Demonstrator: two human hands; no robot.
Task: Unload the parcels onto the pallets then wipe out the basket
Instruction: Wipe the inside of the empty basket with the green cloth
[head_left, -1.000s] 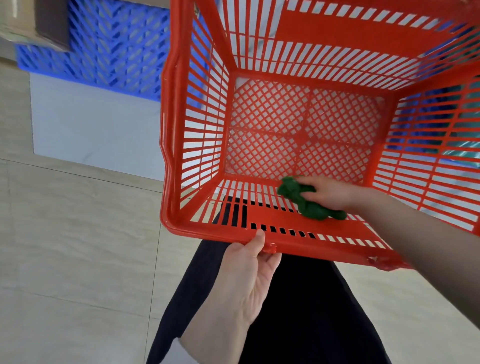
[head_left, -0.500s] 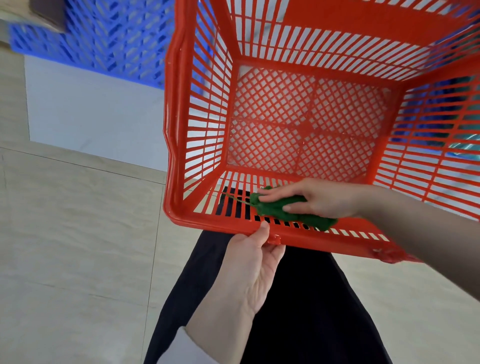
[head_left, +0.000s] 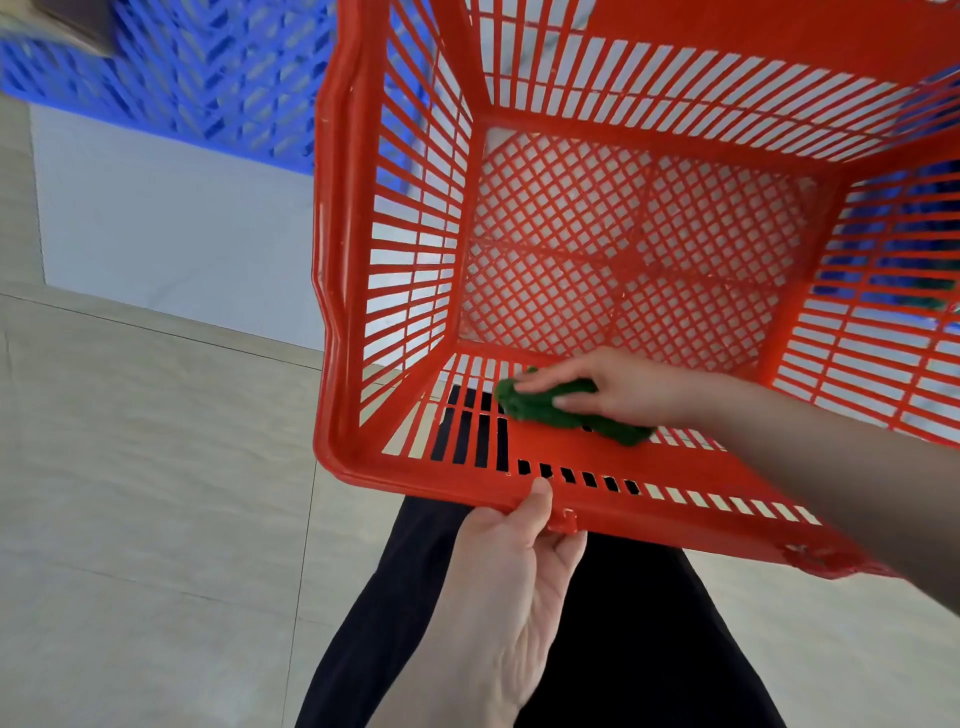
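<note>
left hand (head_left: 514, 561) grip clamped on red slatted plastic basket (head_left: 337, 260) rim at 6 o'clock, right hand (head_left: 613, 387) grip clamped round crumpled green cloth (head_left: 566, 413). imo wipe along slats, press firm.

The basket (head_left: 337, 260) fills the middle and right of the scene, tipped with its open mouth toward the person and its near wall above the person's legs (head_left: 623, 649). Inside, the cloth (head_left: 545, 410) lies on that near wall, held down by the right hand (head_left: 623, 387) reaching in from the right, while the left hand (head_left: 498, 587) grips the near rim from below. A pallet (head_left: 208, 67) lies on the floor (head_left: 130, 493) at the far left, behind the basket's left wall.
</note>
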